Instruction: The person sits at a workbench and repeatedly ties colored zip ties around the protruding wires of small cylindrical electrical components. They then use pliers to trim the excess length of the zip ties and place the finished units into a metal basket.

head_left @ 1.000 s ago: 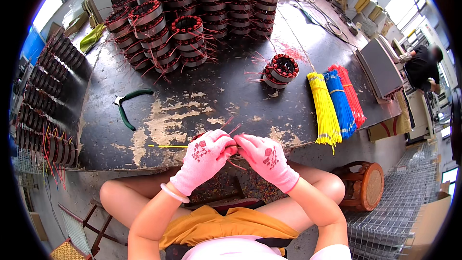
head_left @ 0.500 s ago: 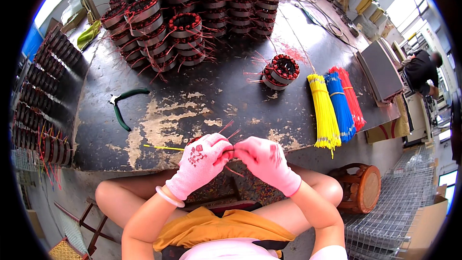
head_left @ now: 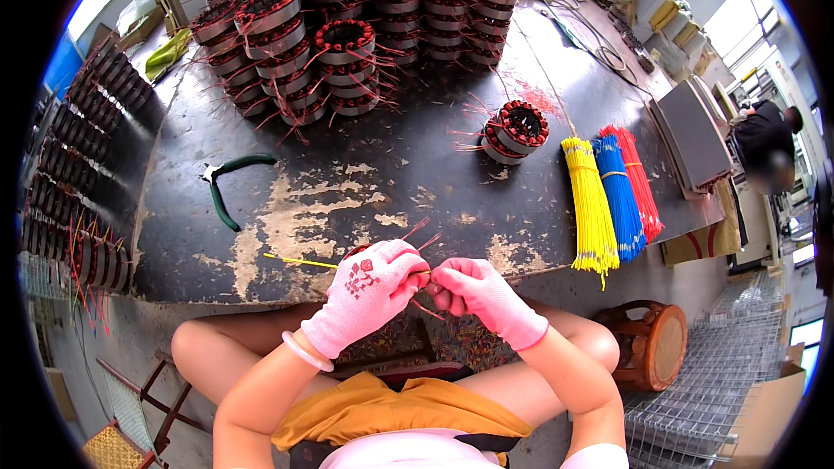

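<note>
Gloved in pink, my left hand [head_left: 369, 285] is closed over a wound stator [head_left: 354, 251], of which only a bit of red coil shows; the rest is hidden under the hand. Thin red leads [head_left: 419, 229] stick out beyond my fingers, and a yellow wire [head_left: 300, 261] juts out to the left. My right hand [head_left: 488, 302], also gloved, is closed in a pinch right beside the left fingertips, on what looks like a thin wire end. Both hands are at the table's front edge, above my lap.
Green-handled cutters [head_left: 223, 187] lie open at left. A stack of stators [head_left: 346, 69] stands at the back, a pair of stators [head_left: 515, 132] nearer right. Yellow [head_left: 591, 204], blue [head_left: 618, 200] and red wire bundles [head_left: 638, 182] lie at right. A wooden stool [head_left: 647, 343] stands below; a person [head_left: 764, 148] is far right.
My right hand has turned and its fingers have curled in more, slightly lower beside the left fingertips. My left hand keeps its hold. The view has shifted slightly.
</note>
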Demonstrator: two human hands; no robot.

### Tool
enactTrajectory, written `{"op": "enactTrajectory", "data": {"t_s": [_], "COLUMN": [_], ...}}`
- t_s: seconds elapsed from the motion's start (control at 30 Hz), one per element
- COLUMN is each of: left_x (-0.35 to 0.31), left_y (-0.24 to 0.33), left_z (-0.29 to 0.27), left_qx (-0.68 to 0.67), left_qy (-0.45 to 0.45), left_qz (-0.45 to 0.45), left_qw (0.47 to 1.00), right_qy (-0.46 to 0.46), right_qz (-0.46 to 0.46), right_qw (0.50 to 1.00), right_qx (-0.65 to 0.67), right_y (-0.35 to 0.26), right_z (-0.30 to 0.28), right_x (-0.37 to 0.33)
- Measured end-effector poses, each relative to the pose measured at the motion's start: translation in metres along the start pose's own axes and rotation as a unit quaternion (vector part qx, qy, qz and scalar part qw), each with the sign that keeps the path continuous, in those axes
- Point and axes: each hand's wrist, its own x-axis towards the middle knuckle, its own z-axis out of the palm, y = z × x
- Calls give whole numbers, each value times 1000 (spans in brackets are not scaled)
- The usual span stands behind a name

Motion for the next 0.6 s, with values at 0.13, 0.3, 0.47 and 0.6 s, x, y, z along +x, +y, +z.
{"op": "enactTrajectory", "data": {"t_s": [0.13,0.3,0.47,0.6], "left_x": [-2,0,2,-3], "left_y": [1,1,1,1], "left_z": [-3,-2,-3,-6], "left_qx": [-3,-3,12,14], "left_qy": [-11,-10,-14,-11], "left_qz": [-7,4,23,16], "left_qw": [1000,1000,1000,1000], "right_qy": [-12,105,34,182], "right_qz": [-5,-338,-28,-121], "right_qw": [997,815,991,942], "right_qx": [-76,-458,-128,-254], "right_y": [-15,-2,-9,-4], "right_z": [1,-2,-6,-28], "right_x": [-15,-7,-1,-34]}}
